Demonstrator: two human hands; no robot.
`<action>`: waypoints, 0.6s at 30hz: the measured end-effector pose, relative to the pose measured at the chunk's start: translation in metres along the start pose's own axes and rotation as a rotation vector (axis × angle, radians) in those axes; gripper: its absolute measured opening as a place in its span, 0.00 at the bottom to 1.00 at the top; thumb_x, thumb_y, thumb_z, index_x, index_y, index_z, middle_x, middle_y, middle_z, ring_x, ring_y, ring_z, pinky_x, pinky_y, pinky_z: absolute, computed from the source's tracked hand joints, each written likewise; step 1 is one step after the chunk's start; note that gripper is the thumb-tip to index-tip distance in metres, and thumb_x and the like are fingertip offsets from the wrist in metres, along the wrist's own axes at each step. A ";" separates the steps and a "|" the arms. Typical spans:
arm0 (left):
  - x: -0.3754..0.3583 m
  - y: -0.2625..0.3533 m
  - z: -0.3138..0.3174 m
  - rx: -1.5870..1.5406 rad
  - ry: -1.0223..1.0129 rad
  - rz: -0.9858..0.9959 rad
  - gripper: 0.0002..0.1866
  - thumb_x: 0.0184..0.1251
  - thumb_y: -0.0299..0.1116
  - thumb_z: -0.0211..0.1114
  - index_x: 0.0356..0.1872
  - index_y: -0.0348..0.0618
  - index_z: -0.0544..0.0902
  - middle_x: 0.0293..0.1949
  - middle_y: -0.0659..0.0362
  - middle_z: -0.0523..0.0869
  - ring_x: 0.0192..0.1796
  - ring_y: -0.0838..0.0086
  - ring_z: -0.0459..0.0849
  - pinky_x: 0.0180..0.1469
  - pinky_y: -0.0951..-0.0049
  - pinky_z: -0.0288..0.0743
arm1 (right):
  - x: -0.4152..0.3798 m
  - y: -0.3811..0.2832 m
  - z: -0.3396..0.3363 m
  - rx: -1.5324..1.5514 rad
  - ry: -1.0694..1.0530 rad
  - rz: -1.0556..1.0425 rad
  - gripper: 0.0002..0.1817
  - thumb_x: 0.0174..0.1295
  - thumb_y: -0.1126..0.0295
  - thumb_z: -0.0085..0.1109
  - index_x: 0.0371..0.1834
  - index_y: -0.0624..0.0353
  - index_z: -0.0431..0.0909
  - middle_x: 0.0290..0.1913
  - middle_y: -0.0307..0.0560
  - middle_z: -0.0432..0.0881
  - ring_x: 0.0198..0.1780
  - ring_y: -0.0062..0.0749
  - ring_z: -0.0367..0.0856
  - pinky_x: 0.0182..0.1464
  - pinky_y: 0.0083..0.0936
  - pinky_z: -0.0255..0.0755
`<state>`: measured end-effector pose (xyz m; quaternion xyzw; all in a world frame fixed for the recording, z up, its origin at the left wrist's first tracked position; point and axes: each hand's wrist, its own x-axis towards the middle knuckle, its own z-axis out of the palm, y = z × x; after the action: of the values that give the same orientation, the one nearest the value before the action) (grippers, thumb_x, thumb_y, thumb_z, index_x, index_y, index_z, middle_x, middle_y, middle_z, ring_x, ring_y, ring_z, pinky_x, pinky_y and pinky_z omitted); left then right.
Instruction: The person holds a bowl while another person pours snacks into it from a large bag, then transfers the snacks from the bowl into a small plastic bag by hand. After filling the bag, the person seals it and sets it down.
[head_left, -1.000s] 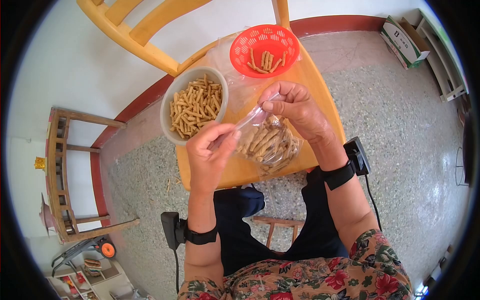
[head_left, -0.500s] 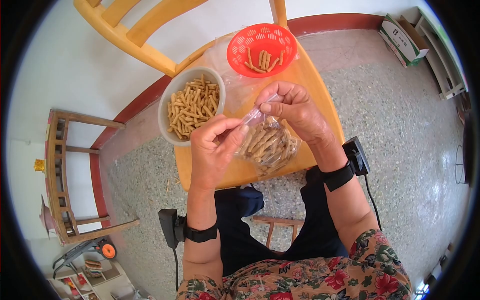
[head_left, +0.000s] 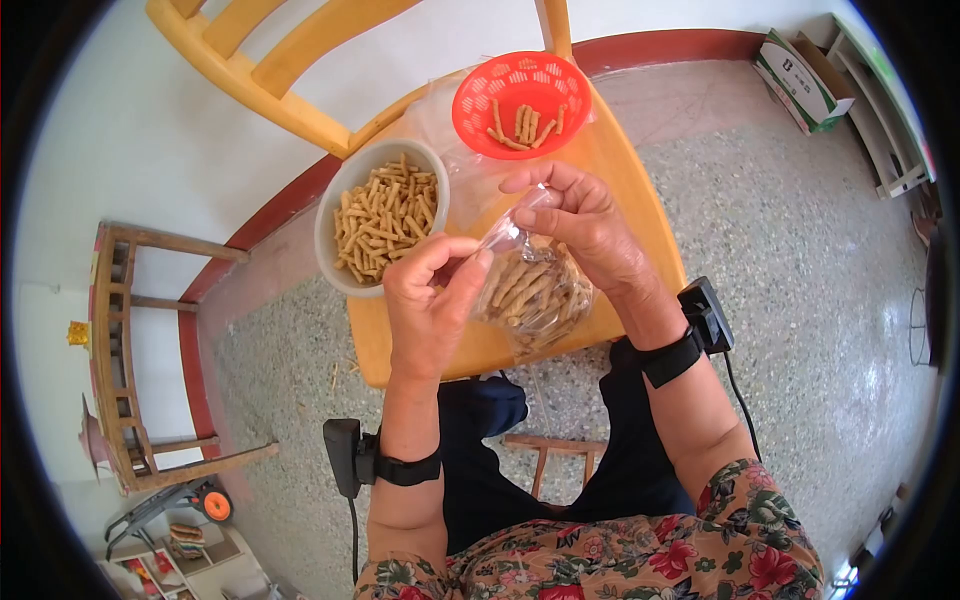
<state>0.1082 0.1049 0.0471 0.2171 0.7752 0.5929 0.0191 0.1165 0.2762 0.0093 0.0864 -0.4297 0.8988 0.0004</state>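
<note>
A clear plastic bag filled with brown stick-shaped snacks rests near the front of the wooden chair seat. My left hand pinches the left end of the bag's mouth between thumb and fingers. At the other end of the mouth, the thumb and fingers of my right hand are closed on the plastic. A grey-white bowl heaped with stick snacks stands left of my left hand. Beyond my right hand sits a red basket with several sticks in it.
More clear plastic lies between the bowl and basket. The chair's backrest rises at the far left. A wooden frame stands by the wall, and a cardboard box sits at the far right. Below me is a low wooden stool.
My right hand's index finger has lifted and straightened a little from the bag's edge. The bag's mouth looks wider and less tightly stretched. Both hands stay in nearly the same place.
</note>
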 end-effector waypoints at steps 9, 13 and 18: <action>0.000 0.003 -0.003 -0.050 -0.030 -0.090 0.03 0.57 0.23 0.62 0.27 0.34 0.79 0.19 0.69 0.73 0.23 0.90 0.67 0.24 0.87 0.61 | -0.001 0.001 -0.001 -0.143 -0.022 0.094 0.05 0.53 0.76 0.61 0.33 0.62 0.78 0.29 0.38 0.81 0.33 0.16 0.78 0.36 0.14 0.71; 0.003 0.010 0.000 -0.025 -0.070 -0.093 0.03 0.57 0.23 0.62 0.27 0.34 0.79 0.20 0.68 0.75 0.24 0.90 0.69 0.25 0.87 0.62 | -0.001 0.003 0.001 -0.174 -0.038 0.095 0.03 0.52 0.75 0.61 0.30 0.61 0.79 0.28 0.37 0.80 0.32 0.15 0.76 0.35 0.13 0.70; 0.004 0.005 0.002 -0.008 -0.074 -0.055 0.03 0.57 0.24 0.62 0.27 0.33 0.79 0.20 0.68 0.75 0.24 0.90 0.69 0.25 0.87 0.63 | -0.003 0.001 0.004 -0.193 -0.013 0.094 0.02 0.52 0.76 0.61 0.29 0.61 0.80 0.27 0.36 0.80 0.32 0.15 0.76 0.35 0.13 0.69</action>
<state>0.1063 0.1095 0.0518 0.2174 0.7772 0.5869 0.0652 0.1202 0.2730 0.0104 0.0714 -0.5178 0.8518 -0.0363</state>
